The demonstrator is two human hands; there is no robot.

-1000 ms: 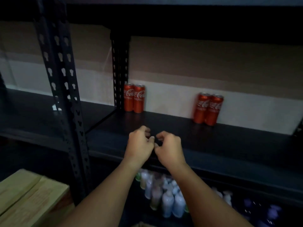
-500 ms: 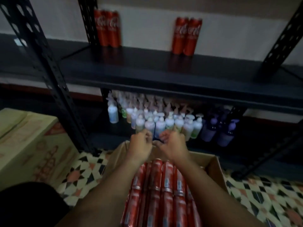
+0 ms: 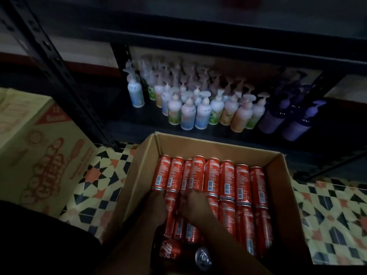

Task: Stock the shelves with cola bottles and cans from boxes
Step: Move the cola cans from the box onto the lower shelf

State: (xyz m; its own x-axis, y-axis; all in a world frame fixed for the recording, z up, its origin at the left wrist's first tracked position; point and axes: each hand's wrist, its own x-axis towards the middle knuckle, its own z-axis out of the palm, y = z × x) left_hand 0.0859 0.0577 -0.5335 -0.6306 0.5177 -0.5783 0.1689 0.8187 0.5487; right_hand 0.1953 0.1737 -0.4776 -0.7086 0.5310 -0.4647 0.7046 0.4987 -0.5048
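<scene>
An open cardboard box [image 3: 286, 195] on the floor holds several red cola cans [image 3: 227, 179] lying on their sides in rows. Both my hands are inside it, side by side over the near-left cans. My left hand [image 3: 155, 207] lies on the cans by the box's left wall. My right hand [image 3: 195, 208] lies just to its right, with one can [image 3: 170, 205] showing between them. Their fingers point down onto the cans and are blurred, so any grip is hidden. Another can [image 3: 170, 252] lies crosswise at the box's near end.
A black metal rack [image 3: 198, 36] stands behind the box, its upright [image 3: 59, 76] slanting at left. Its low shelf carries several pump bottles [image 3: 200, 114], white and purple. A closed printed carton [image 3: 39, 147] sits at left on the patterned tile floor [image 3: 327, 215].
My view dropped from the upper shelf with its cola cans to the box on the floor. Both hands came down from shelf height into the box and onto the cans.
</scene>
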